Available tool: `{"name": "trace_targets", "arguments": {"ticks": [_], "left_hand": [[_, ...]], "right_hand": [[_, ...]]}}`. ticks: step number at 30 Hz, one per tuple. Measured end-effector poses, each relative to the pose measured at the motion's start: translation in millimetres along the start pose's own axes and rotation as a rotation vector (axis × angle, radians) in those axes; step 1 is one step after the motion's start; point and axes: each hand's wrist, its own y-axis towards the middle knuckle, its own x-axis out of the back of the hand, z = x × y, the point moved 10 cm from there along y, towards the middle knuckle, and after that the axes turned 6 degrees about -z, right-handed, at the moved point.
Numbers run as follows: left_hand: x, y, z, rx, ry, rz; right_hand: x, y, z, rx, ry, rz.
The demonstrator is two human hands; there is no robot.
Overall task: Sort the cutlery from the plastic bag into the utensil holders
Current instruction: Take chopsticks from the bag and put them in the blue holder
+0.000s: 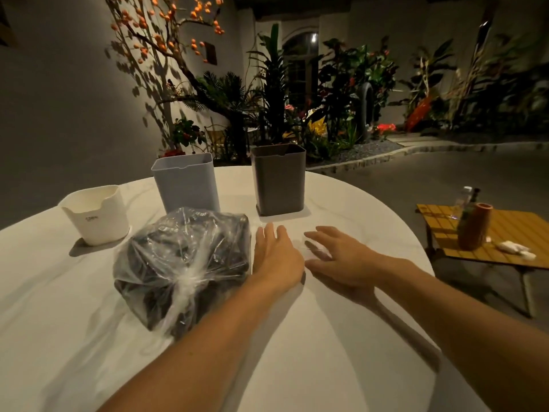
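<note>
Both hands out flat over the white table, bag still tied.

I see my left hand (276,257) at frame centre, fingers straight and relaxed, holding nothing, its edge just beside the knotted plastic bag (181,269) of dark cutlery, which lies left of centre on the table (341,367). My right hand (341,260) sits just right of it, fingers spread, also holding nothing. Behind the bag stand three holders: a low white holder (96,215) at the left, a tall light grey holder (187,185) in the middle, a dark grey holder (279,179) right of that.
</note>
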Motion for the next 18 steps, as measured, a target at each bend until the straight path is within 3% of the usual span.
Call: {"name": "trace_targets", "arguments": {"ticks": [4, 14, 18], "left_hand": [[-2, 14, 1, -0.045, 0.1, -0.023], [-3, 42, 10, 0.031, 0.154, -0.033], [7, 34, -3, -0.09, 0.105, -0.111]], "right_hand": [[-7, 13, 12, 0.075, -0.048, -0.076], [-8, 39, 12, 0.077, -0.022, -0.159], [-7, 42, 6, 0.057, 0.03, -0.211]]}}
